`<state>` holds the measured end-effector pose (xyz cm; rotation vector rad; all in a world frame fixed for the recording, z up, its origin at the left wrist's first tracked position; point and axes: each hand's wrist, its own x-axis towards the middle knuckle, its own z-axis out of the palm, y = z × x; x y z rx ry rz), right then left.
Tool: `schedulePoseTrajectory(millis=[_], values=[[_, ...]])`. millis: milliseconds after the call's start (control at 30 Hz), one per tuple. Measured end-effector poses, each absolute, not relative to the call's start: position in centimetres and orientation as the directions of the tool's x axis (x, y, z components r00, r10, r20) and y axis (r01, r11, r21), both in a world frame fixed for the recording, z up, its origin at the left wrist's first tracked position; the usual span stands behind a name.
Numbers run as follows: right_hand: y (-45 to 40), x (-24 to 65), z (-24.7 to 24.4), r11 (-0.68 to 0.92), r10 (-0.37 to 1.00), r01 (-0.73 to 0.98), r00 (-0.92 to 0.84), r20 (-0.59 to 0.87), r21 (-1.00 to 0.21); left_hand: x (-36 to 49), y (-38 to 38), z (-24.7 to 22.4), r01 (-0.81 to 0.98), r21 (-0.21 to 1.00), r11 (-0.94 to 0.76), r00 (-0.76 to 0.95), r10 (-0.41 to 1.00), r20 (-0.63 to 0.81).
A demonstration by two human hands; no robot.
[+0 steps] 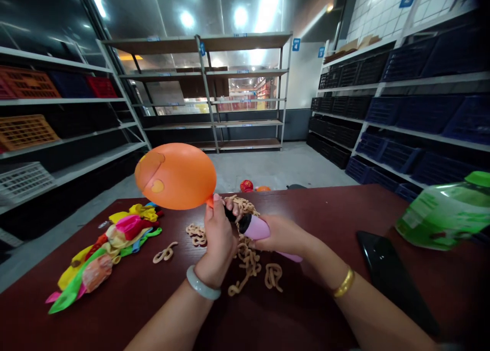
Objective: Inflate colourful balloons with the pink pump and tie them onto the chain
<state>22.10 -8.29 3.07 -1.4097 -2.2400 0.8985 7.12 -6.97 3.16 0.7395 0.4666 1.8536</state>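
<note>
The right hand (pixel 281 232) is closed firmly round a lilac device (pixel 257 228) with a black end, seemingly a pump. The left hand (pixel 222 233) pinches the neck of 1 inflated orange balloon (pixel 178 176) at that black end, presumably to hold air in and steady the joint; the balloon extends left, above the table (pixel 317 208). Tan curled strands (pixel 248 261) lie loose about both hands. 1 dark phone (pixel 390 274) and 1 green pouch (pixel 440 213) sit rightward, apparently set aside. Limp balloons (pixel 128 231) are heaped leftward, likely kept together. Metal racks (pixel 209 75) stand beyond.
</note>
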Motion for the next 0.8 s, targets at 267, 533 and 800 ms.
schedulePoseTrajectory(millis=[267, 533, 800], values=[[-6.7, 24.5, 2.6, 0.257, 0.839, 0.646, -0.519, -0.166, -0.718, 1.0, -4.4, 4.8, -0.654, 0.585, -0.479, -0.410, 0.875, 0.259], [-6.3, 25.9, 2.7, 0.256, 0.858, 0.706, -0.481, -0.181, -0.661, 1.6, -3.8, 3.4, -0.693, 0.544, -0.473, -0.432, 0.877, 0.211], [-7.3, 22.8, 1.8, 0.314, 0.907, 0.700, -0.422, -0.017, -0.641, 7.5, -5.9, 1.6, -0.704, 0.600, -0.381, -0.347, 0.921, 0.178]])
